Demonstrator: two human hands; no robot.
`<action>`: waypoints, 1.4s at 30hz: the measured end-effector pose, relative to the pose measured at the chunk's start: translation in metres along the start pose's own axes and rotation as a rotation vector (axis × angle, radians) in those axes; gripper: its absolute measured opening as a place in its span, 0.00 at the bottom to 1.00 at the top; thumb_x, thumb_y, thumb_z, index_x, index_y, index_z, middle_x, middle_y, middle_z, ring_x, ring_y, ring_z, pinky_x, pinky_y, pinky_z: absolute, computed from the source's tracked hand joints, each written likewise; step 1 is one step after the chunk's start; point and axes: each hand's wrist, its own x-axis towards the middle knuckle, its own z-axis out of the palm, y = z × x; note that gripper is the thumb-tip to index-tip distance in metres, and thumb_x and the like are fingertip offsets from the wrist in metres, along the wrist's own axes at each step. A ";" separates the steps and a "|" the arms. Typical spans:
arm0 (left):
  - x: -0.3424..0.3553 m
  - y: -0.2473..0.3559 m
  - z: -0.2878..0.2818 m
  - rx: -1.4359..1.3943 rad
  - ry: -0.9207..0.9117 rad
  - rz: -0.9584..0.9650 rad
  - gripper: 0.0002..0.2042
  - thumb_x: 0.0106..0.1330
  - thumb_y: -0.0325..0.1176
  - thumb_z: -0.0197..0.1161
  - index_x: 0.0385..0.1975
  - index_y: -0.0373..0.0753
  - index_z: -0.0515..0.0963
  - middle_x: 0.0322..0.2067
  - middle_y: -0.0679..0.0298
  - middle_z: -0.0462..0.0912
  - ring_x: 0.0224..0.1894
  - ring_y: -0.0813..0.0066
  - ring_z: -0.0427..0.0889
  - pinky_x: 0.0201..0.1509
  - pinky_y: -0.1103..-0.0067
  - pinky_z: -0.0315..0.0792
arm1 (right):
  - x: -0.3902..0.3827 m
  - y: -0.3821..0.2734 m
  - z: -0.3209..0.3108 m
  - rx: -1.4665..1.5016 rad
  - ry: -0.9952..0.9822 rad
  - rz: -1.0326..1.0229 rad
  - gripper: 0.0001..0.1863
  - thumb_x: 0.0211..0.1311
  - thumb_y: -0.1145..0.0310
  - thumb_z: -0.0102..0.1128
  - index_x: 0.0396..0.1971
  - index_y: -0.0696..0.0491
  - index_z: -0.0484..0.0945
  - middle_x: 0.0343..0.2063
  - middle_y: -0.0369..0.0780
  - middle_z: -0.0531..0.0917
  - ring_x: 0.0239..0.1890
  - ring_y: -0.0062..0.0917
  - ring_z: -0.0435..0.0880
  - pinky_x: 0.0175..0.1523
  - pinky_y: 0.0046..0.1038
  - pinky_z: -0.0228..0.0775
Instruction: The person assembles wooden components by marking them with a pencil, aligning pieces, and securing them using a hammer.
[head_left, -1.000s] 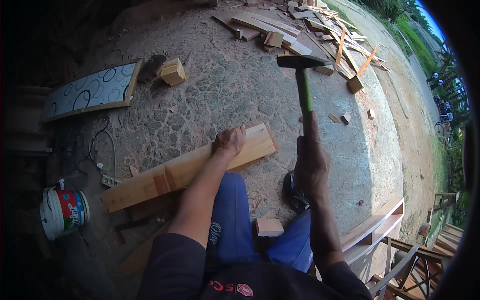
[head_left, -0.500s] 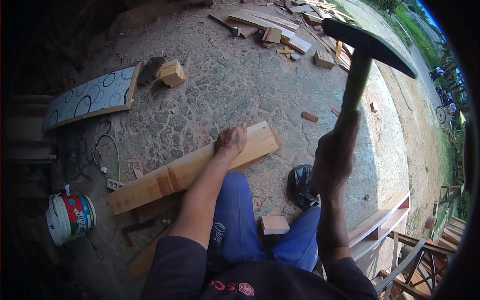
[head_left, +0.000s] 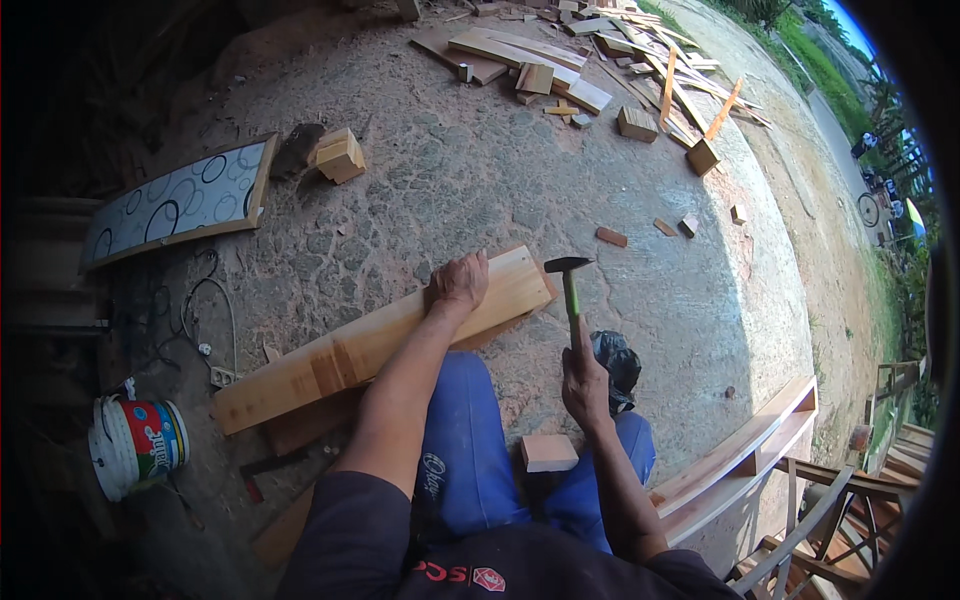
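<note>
Long, pale wooden beam at centre, left hand clasped over it; right hand, closed on a green-handled, dark-headed hammer, has lowered it beside the beam's two-o'clock end. White plastic bucket at eight o'clock, contents hidden.

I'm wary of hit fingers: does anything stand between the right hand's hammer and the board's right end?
Nothing visible does; only a gap shows between the hammer in the right hand and the right end of the board. The left hand is on the board, farther left.

right hand in a fist
</note>
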 end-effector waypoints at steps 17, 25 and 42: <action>-0.171 -0.190 0.006 0.301 0.816 -0.326 0.28 0.69 0.43 0.63 0.64 0.33 0.68 0.63 0.47 0.73 0.67 0.51 0.70 0.72 0.55 0.58 | -0.111 0.107 0.070 0.158 -0.245 0.620 0.39 0.69 0.54 0.55 0.75 0.47 0.52 0.45 0.56 0.81 0.30 0.40 0.84 0.39 0.43 0.78; -0.187 -0.245 0.011 -1.068 0.782 -0.817 0.50 0.64 0.66 0.58 0.73 0.32 0.51 0.73 0.49 0.56 0.76 0.54 0.53 0.78 0.60 0.47 | -0.121 0.125 0.116 0.005 -0.214 0.518 0.43 0.67 0.55 0.53 0.76 0.51 0.44 0.62 0.58 0.72 0.63 0.57 0.71 0.66 0.50 0.65; -0.178 -0.224 -0.080 -2.075 0.484 -0.327 0.47 0.67 0.61 0.56 0.76 0.37 0.44 0.75 0.51 0.53 0.75 0.60 0.55 0.78 0.63 0.48 | -0.127 0.122 0.117 0.057 -0.225 0.554 0.46 0.65 0.58 0.54 0.76 0.48 0.38 0.55 0.62 0.76 0.57 0.59 0.76 0.63 0.50 0.67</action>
